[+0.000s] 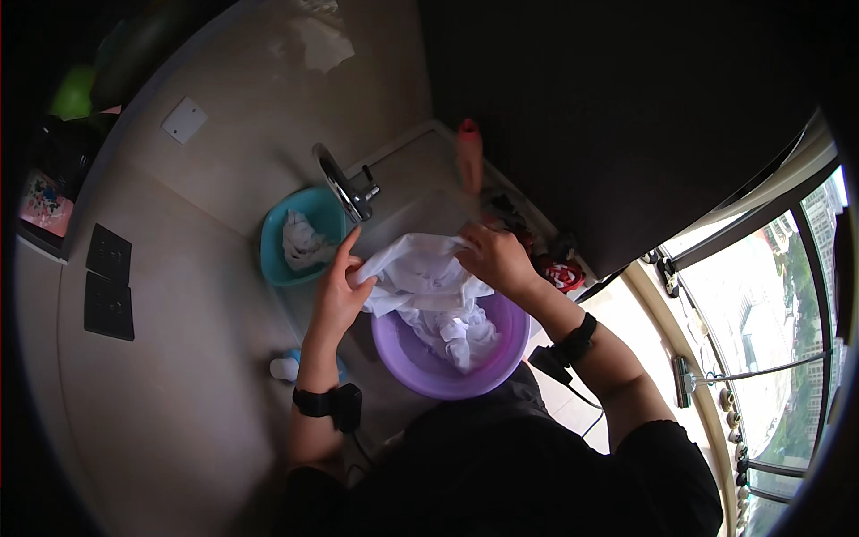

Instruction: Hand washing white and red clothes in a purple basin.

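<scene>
A wet-looking white cloth garment (419, 265) is stretched between my hands above a round purple basin (436, 386). My left hand (340, 288) grips its left end between thumb and fingers, with the index finger pointing up. The upper right part of the cloth is pinched in my right hand (500, 260). Its lower part hangs over more white cloth (463, 339) bunched in the basin; where one piece ends and the other begins cannot be told. Left of the faucet, a teal basin (272, 248) holds another crumpled white cloth (302, 241).
A chrome faucet (345, 188) rises behind the cloth. A bottle with a white cap (284, 368) stands near my left forearm. Along the right ledge lie a reddish bottle (470, 158) and a red patterned item (562, 274). A tiled wall is at the left, windows at the right.
</scene>
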{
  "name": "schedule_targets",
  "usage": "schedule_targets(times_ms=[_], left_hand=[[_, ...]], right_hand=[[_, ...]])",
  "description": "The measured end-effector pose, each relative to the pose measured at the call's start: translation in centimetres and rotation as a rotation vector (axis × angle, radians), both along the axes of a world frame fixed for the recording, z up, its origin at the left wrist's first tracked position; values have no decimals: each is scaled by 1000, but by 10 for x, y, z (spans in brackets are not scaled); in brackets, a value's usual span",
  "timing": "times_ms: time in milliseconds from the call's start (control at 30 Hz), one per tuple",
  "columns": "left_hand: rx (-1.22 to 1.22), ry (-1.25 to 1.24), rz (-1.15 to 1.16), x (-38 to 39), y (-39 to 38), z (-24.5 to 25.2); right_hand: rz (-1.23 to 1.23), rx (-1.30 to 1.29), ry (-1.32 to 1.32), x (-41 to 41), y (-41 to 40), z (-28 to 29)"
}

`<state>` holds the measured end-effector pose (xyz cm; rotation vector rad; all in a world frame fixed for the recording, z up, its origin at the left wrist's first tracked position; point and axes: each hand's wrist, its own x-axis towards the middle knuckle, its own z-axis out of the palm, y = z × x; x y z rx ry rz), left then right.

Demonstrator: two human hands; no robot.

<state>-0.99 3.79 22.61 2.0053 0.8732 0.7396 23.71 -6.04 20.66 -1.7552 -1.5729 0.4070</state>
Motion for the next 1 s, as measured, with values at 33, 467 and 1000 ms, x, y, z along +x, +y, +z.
schedule_targets(times_ms=[33,467,1000], left_hand=[[31,109,20,-2,0,-2],[50,592,-310,8,-49,-148],[-14,1051,-331,42,-67,-204]], right_hand=[[-12,65,-50,-2,-1,7],[476,-324,-412,-15,-53,-101],[543,-921,-448,-47,-29,-181]])
